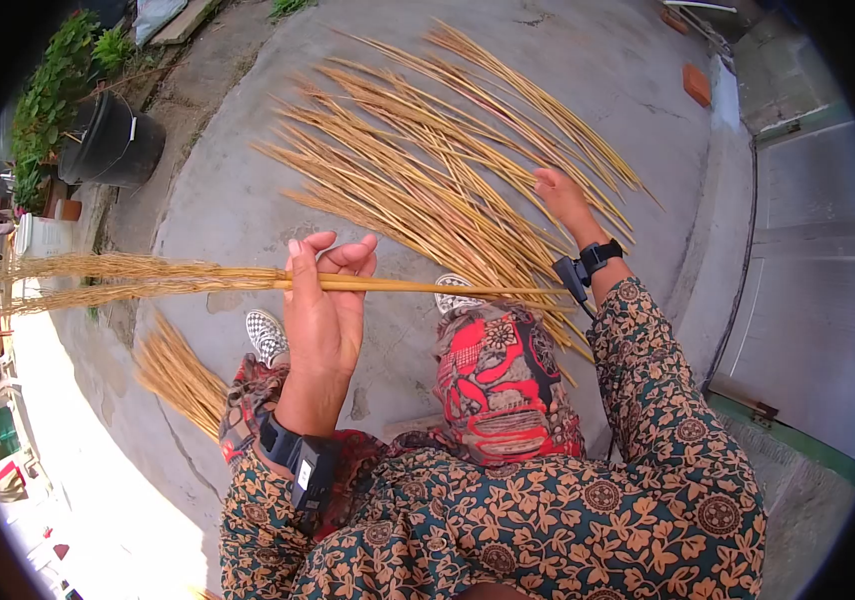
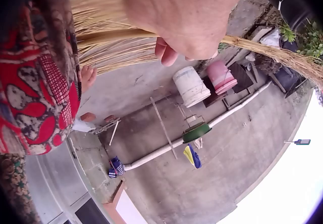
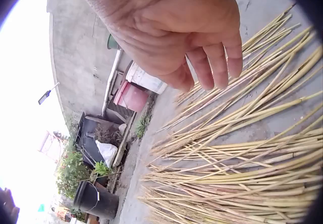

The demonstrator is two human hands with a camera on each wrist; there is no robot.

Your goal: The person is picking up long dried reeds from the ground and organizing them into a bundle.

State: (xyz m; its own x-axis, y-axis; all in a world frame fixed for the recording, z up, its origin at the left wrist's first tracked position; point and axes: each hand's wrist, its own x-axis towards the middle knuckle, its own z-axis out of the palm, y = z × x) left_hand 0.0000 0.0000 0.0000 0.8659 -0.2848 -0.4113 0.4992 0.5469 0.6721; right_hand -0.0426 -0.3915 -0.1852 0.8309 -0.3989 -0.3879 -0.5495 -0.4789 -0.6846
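Note:
My left hand (image 1: 328, 320) pinches a few long dry straw stalks (image 1: 428, 288) between thumb and fingers, the stalks lying level across the head view. Their feathery heads (image 1: 138, 272) point left, and the bare ends reach right, past the knees. In the left wrist view the back of the left hand (image 2: 186, 17) hides part of the grip. My right hand (image 1: 568, 205) hovers over the right side of a wide spread of loose stalks (image 1: 438, 150) on the ground. The right wrist view shows that hand (image 3: 186, 37) with loosely bent fingers and nothing in them.
A smaller stalk bundle (image 1: 180, 378) lies by the left foot. A black bucket (image 1: 113, 140) with plants stands at the far left. White (image 2: 191, 85) and pink (image 2: 220, 76) buckets stand along a wall. A brick (image 1: 696, 85) and a grey door (image 1: 808, 270) are at right.

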